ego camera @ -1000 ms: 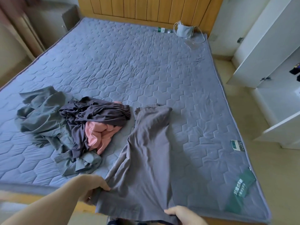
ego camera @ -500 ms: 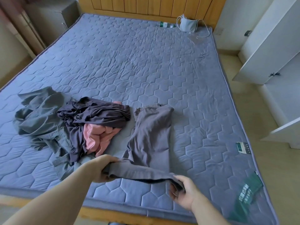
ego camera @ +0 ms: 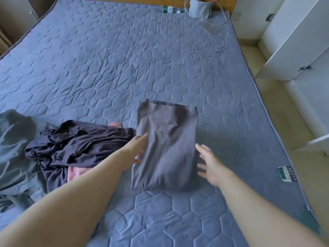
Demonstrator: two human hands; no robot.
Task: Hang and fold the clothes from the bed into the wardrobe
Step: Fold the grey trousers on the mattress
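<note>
Nearest the camera, two bare forearms are stretched over the bed [ego camera: 160, 220] towards the folded grey garment [ego camera: 167, 148], which is laid flat as a neat oblong on the quilted cover. The left hand [ego camera: 137, 150] is set against the garment's left edge, its fingers [ego camera: 144, 137] straight and touching the cloth, with nothing gripped. The right hand [ego camera: 210, 166] is held just beside the garment's right edge, its fingers [ego camera: 202, 147] spread wide and empty; whether the cloth is touched cannot be told through the blur. Just left of the folded garment, a crumpled dark purple garment [ego camera: 80, 143] is heaped over a pink garment [ego camera: 76, 173], and further left a grey-green garment [ego camera: 14, 148] is bunched. Well to the right of the folded garment, a small label [ego camera: 287, 173] is seen near the bed's edge. Beyond it to the right, off the bed, the white wardrobe [ego camera: 293, 41] is seen with a door swung open. Far behind the garment, at the head of the bed, a face mask [ego camera: 198, 8] and a bottle [ego camera: 170, 9] are laid.

The fold is judged done, so a lift towards the wardrobe is probably called for next. The thin, soft cloth could be let sag and come unfolded if it is taken up by one edge or pinched by its top layer only; support from beneath on both sides would be needed. The purple heap, lying so close to the left hand, could be snagged and dragged along
</note>
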